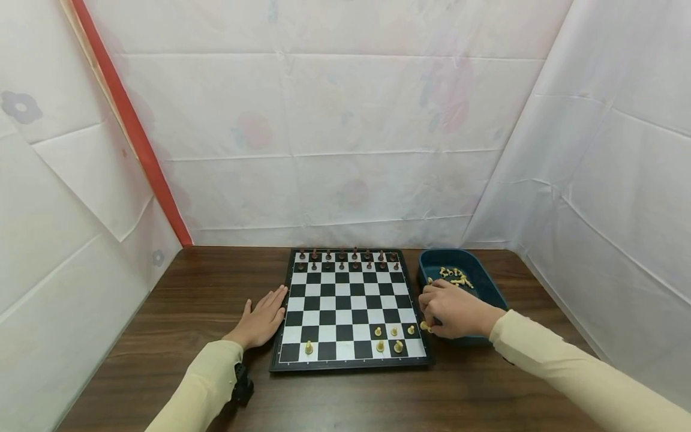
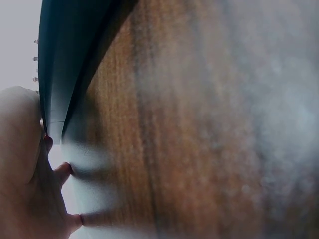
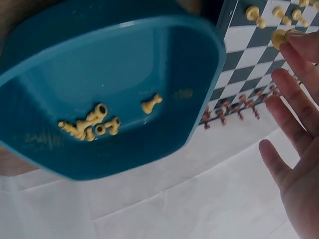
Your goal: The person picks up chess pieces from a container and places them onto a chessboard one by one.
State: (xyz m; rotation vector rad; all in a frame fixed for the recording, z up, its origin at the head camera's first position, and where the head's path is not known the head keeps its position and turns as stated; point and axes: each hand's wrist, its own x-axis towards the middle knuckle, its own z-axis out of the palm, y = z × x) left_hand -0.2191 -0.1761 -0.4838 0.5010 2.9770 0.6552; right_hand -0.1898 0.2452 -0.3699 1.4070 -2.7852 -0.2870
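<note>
Pinched between thumb and index finger, a pale yellow chess piece (image 3: 279, 39) is in the grip of the right hand (image 1: 453, 309), up by the right edge of the chessboard (image 1: 351, 363), near side, just beside the teal tray (image 1: 450, 258). Its other three fingers reach out straight in the right wrist view. Which piece it is, I cannot tell; fingers cover much of it.

Across on the other flank, the left hand (image 1: 261, 318) lies flat, fingers spread, holding nothing, its fingertips at the board's left edge.

Onto the squares: dark reddish pieces (image 1: 342, 256) fill the two far rows, while six standing yellow pieces (image 1: 398, 347) occupy the near side, five grouped toward the right and one well apart at left. More loose yellow pieces (image 3: 92, 117) lie in a tumble inside the tray, one sitting apart from the pile. Brown wood-grain table (image 1: 227, 270) below, white patterned sheeting (image 1: 324, 120) behind.
</note>
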